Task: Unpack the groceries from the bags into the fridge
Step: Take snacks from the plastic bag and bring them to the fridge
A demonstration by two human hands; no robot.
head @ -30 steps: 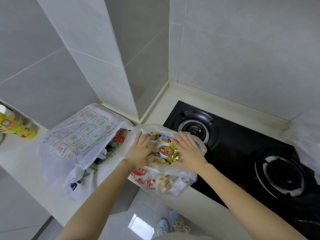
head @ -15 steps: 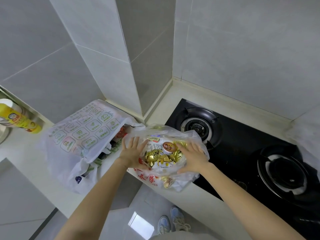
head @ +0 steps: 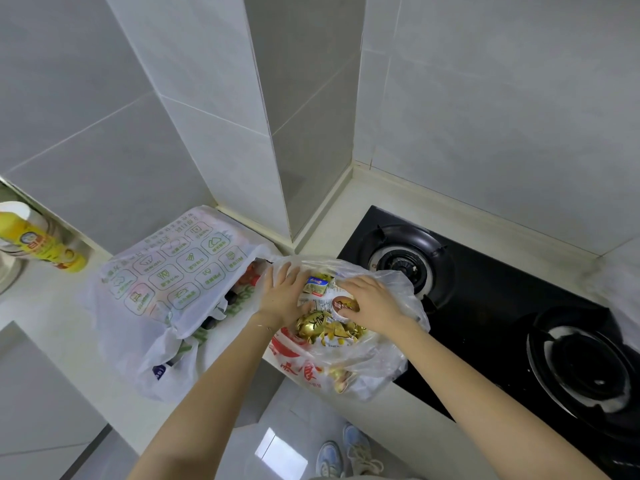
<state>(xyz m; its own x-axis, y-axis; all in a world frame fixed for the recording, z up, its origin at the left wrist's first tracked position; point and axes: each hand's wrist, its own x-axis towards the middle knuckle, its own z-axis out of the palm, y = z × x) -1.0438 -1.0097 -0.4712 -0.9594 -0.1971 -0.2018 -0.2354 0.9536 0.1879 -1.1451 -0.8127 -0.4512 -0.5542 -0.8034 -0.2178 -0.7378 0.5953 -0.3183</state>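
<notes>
Counter [head: 52, 323], pale and running round a corner, carries the groceries. At the far nine o'clock edge of the view a yellow bottle [head: 41, 240] leans by the tiled wall [head: 104, 98]. Just below it is a metal rim [head: 7, 275], cut off by the frame.

At about eight o'clock from centre a white bag [head: 166, 282] printed with green icons lies slumped on the counter, its mouth turned toward three o'clock. Dark and red goods show inside, too shadowed to name.

Just beside it, on its three o'clock side, a clear bag [head: 322, 368] with red lettering sits at the counter's front edge with its mouth open upward. The left hand [head: 284, 296] is in that mouth at the nine o'clock side, fingers straight and slightly spread, lying flat against the plastic. Between the hands, a green-and-yellow packet [head: 317, 284] sits at twelve o'clock of the pile and gold-wrapped pieces [head: 311, 323] at six o'clock. The right hand [head: 372, 306] is at the three o'clock side, its fingers and thumb curled round a small round cup [head: 344, 304] with a brown-and-red lid.

The bag's plastic overlaps the near corner of a black gas hob [head: 485, 306]. One burner [head: 401, 265] lies at the bag's one o'clock, and a second burner [head: 588, 362] at four o'clock of the view.

At six o'clock, down on the floor [head: 284, 427], stand blue-and-white shoes [head: 332, 452].
</notes>
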